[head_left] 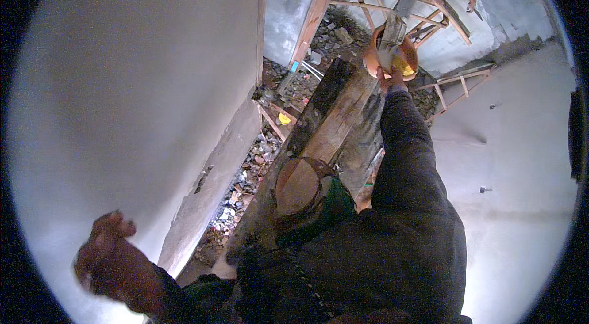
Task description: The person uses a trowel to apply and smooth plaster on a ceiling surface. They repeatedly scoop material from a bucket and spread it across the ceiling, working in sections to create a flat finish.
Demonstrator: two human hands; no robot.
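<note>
- Plastered wall (153, 79) at left; wooden planks (340, 115) above rubble (251, 171).
- Orange bowl (369, 60), beyond the planks: round, mouth facing the viewer.
- Grey board (406, 2): long axis slanting from upper right, overlapping the bowl.
- Right hand (391, 80): at the bowl's near rim; grip cannot be told.
- Left hand (113, 259): raised, bare, fingers loosely curled.

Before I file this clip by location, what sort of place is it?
Probably a building under construction or repair: rubble covers the ground beside thick, rough planks, and a frame of wooden poles stands near a bare grey wall.
</note>
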